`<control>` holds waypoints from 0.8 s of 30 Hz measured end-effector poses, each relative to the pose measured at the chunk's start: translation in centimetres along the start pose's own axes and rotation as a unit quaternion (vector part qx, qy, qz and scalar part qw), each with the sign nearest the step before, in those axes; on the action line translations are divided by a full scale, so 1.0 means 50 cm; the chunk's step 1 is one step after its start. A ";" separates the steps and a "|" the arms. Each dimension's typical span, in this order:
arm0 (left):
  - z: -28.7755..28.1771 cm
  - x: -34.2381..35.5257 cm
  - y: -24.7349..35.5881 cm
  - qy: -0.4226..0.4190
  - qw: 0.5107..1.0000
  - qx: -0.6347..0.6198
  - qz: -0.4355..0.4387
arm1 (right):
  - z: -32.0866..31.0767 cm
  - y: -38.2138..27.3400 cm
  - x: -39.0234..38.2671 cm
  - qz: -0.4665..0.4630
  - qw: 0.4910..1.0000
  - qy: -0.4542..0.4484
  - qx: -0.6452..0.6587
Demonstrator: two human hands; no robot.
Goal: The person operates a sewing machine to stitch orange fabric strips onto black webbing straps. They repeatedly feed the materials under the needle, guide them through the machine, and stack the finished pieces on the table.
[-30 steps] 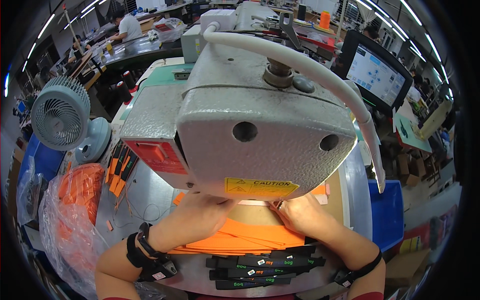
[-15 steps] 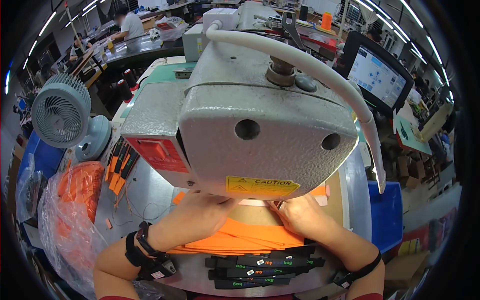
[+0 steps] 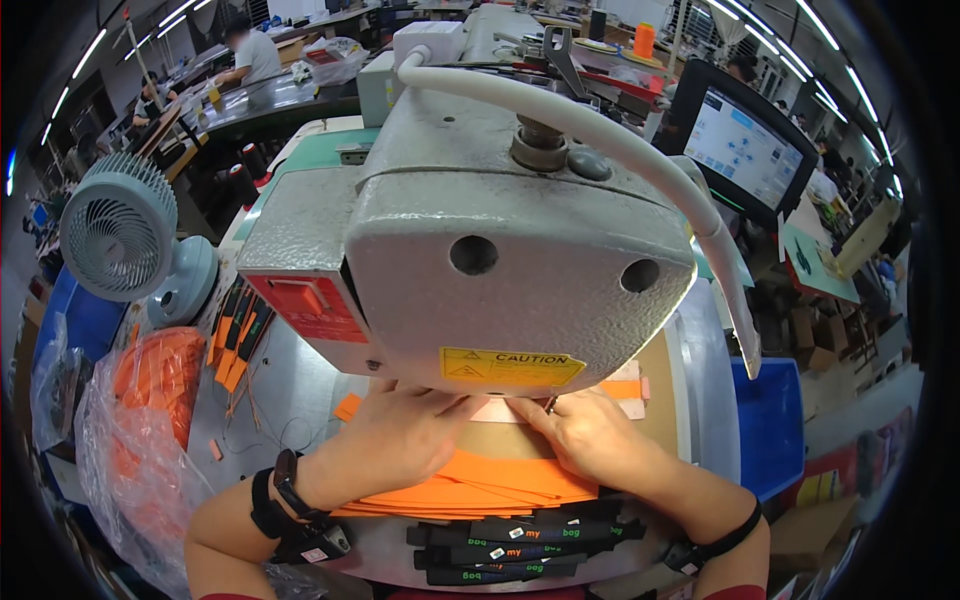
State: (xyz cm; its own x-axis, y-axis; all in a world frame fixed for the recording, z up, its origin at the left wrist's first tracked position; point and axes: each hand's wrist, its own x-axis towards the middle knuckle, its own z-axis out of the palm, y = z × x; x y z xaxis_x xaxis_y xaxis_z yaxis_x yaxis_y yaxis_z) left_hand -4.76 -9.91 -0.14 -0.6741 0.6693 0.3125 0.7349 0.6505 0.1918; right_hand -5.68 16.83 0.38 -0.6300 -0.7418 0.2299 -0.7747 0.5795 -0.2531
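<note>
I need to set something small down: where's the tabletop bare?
Right: the metal strip between tan board and blue bin looks bare. Left: the metal patch between plastic bag and left hand has room, among loose threads. Crowded: nearest the person, where orange strips and black straps lie.

Left hand (image 3: 405, 428) and right hand (image 3: 592, 432) under grey machine head (image 3: 520, 300), orange strips (image 3: 465, 484) and black straps (image 3: 525, 548) nearer

A pale blue fan (image 3: 118, 228) stands upright. To the fan's right are two dark thread spools (image 3: 243, 186); just below its head, a blue bin (image 3: 82, 308). Beyond the fan, a person in a white shirt (image 3: 262, 56) is present. Well right of the fan: a lit monitor (image 3: 745, 150), cardboard boxes (image 3: 818, 335) and an orange spool (image 3: 643, 41).
</note>
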 end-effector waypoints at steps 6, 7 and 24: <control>0.006 0.000 -0.004 0.014 1.000 0.025 -0.004 | 0.019 0.004 0.003 -0.018 0.999 0.031 0.001; 0.007 -0.002 -0.007 0.018 0.999 0.030 -0.003 | 0.018 0.003 0.002 -0.008 1.000 0.018 0.007; -0.019 -0.017 -0.006 -0.034 0.999 0.027 -0.011 | -0.016 0.018 -0.025 -0.017 1.000 0.020 -0.008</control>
State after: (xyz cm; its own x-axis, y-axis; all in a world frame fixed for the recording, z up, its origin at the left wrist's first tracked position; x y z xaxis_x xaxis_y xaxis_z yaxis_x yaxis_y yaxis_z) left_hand -4.36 -11.02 0.43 -0.6954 0.6759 0.2442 0.7154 0.6831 0.1467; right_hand -5.63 18.54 0.62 -0.6040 -0.7475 0.2764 -0.7968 0.5587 -0.2302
